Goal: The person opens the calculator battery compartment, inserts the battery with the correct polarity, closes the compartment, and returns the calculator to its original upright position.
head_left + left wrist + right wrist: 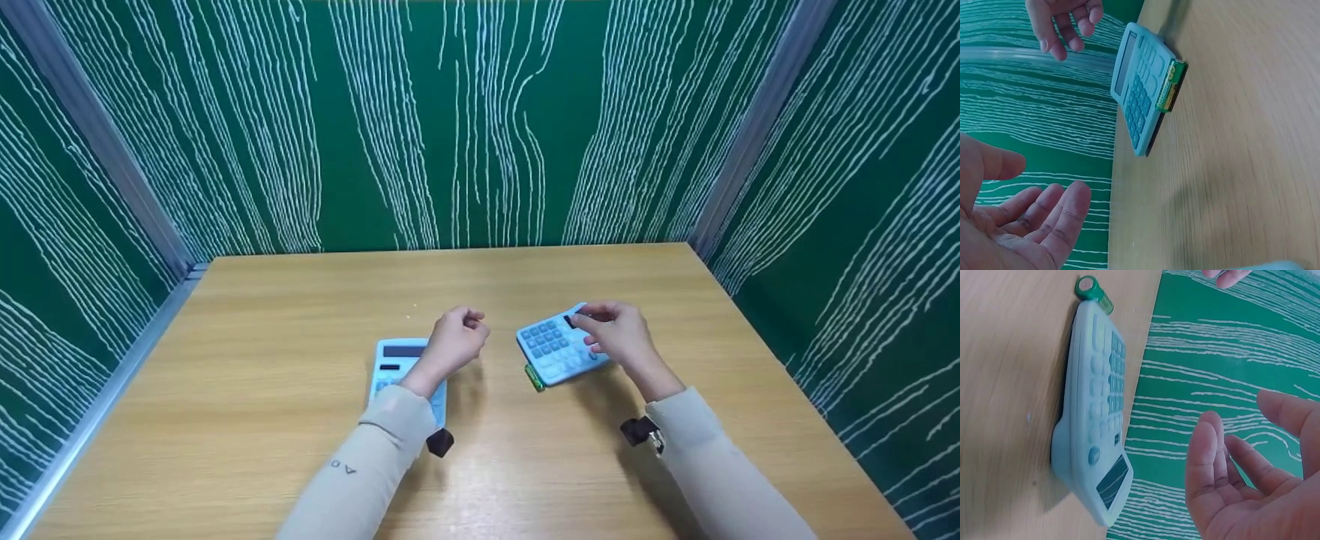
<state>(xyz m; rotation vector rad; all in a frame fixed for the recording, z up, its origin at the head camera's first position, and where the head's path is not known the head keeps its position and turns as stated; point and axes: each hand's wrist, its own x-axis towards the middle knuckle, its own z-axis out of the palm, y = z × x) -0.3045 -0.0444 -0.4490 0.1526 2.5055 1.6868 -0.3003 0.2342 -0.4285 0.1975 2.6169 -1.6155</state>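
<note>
A light blue calculator (551, 349) lies face up and turned at an angle on the right half of the table. A green battery (534, 377) lies against its near-left edge; the right wrist view shows one round end of this battery (1086, 286). My right hand (619, 334) hovers above the calculator's screen end, fingers loosely bent around nothing. A second light blue calculator (401, 367) lies to the left, partly hidden by my left forearm. Just past its upper right corner, my left hand (457, 341) hangs in the air, fingers relaxed and holding nothing.
The wooden table (300, 315) is enclosed by green panels (360, 150) with wavy white lines. Grey metal posts (757, 127) stand at the back corners. Tiny pale specks lie on the table beyond the left calculator.
</note>
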